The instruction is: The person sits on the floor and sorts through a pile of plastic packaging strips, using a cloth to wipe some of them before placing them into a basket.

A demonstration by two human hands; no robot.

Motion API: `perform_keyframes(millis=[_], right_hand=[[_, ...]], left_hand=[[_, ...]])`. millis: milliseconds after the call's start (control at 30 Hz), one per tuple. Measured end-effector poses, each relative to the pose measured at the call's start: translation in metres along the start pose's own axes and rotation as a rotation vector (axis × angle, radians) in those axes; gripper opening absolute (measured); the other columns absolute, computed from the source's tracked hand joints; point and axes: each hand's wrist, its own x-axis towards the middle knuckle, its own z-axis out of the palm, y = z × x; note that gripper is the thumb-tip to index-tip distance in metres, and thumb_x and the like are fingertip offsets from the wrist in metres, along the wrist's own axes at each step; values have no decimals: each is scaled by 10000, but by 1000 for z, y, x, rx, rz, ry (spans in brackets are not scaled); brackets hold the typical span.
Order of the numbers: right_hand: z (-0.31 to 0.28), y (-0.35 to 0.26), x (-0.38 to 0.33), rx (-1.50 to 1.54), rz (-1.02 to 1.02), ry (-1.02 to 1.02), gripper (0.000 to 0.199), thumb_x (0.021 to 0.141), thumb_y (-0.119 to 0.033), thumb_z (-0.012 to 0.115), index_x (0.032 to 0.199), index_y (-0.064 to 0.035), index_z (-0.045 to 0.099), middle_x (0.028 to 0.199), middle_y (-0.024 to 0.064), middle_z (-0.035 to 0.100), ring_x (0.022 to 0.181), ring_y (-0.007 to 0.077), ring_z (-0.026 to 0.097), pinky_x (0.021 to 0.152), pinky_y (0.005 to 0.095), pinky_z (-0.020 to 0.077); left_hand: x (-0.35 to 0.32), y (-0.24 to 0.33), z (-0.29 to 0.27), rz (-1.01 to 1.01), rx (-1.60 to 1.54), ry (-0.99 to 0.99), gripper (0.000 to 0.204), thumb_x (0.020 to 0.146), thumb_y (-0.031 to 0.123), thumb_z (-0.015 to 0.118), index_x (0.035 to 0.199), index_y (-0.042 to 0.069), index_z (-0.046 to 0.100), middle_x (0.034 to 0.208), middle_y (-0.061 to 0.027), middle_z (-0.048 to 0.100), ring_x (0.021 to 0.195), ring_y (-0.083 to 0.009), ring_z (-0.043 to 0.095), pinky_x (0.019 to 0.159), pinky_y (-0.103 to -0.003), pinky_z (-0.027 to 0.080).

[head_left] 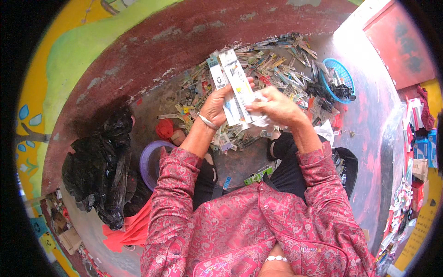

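Left hand [214,106] is curled snugly round a few long, flat, mostly white packets [239,83], fingertips poking out past their right side. Right hand [277,106] is nearly closed too, thumb and fingers pinching a crumpled whitish bit [261,121] at the packets' lower end; honestly can't tell if that's a separate piece or part of them. All of it's held up above the floor [369,138], in front of a big messy heap of similar slim packs [272,69] spreading toward the floor's far edge by the maroon wall [152,41]. Blue basket [352,83] sits near the floor's far right corner, black plastic bag [94,168] by its left edge, purple basin [145,166] between bag and left forearm.
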Motion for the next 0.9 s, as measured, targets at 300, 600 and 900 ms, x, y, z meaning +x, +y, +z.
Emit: perform_keyframes(millis=[300, 600, 900], right_hand=[[20, 9, 14, -852, -140, 241, 318, 712, -272, 553, 740, 42, 598, 694, 192, 606, 670, 300, 610, 612, 385, 477], [-6, 5, 1, -530, -67, 220, 482, 759, -495, 558, 734, -19, 635, 674, 161, 618, 646, 251, 617, 601, 368, 474], [12, 21, 9, -240, 38, 82, 362, 749, -360, 632, 757, 2, 649, 659, 74, 613, 616, 113, 548, 561, 285, 429]], left_hand=[[0, -17, 10, -2, 246, 113, 539, 833, 342, 554, 1184, -37, 400, 1189, -194, 490, 1113, -264, 475, 941, -389, 396], [-7, 9, -8, 101, -136, 176, 524, 638, -60, 486, 1156, -76, 408, 1109, -208, 529, 1066, -312, 506, 893, -374, 464], [-1, 9, 9, 160, -160, -67, 651, 631, -42, 469, 1257, -73, 294, 1309, -240, 335, 1236, -349, 314, 1023, -437, 304]])
